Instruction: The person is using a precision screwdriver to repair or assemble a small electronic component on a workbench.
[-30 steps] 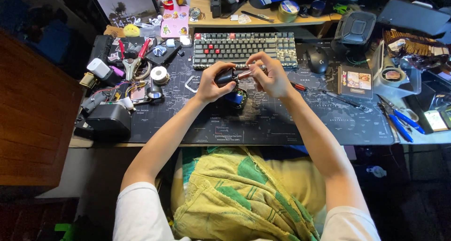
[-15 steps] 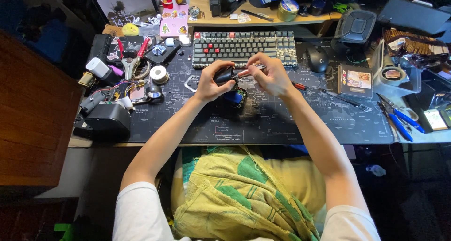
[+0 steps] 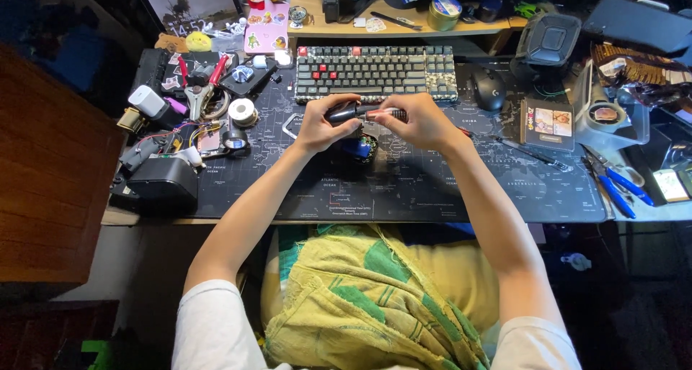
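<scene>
Nearest, a yellow and green towel (image 3: 375, 305) over the lap, with both bare forearms reaching forward above it to the desk.

Further out, a dark desk mat (image 3: 432, 190) printed with a world map. On it, just under the hands, a small round blue part (image 3: 358, 147), partly hidden; what it is, hard to tell.

Above the mat, both hands meeting on a small dark tool (image 3: 353, 112), shaped like a short handle and held level, a little above the mat and just in front of the keyboard. Left hand (image 3: 322, 125) closed around the thick dark end, fingers wrapped on it. Right hand (image 3: 420, 121) closed too, fingertips pinching the thinner, ribbed end. Looks like the two ends being fitted or twisted together, work probably in the middle and not finished, since both hands grip the tool and the blue part lies apart below.

To the left, a black box (image 3: 164, 185), loose wires and small rolls of tape. To the right, blue pliers (image 3: 611, 185) and a thin screwdriver (image 3: 530, 152).

Farther, a keyboard (image 3: 375, 73) with some red keys, and a black mouse (image 3: 489, 89) beside it. Farthest, a wooden shelf (image 3: 404, 25) with small things, and a screen (image 3: 191, 6) at the left.
</scene>
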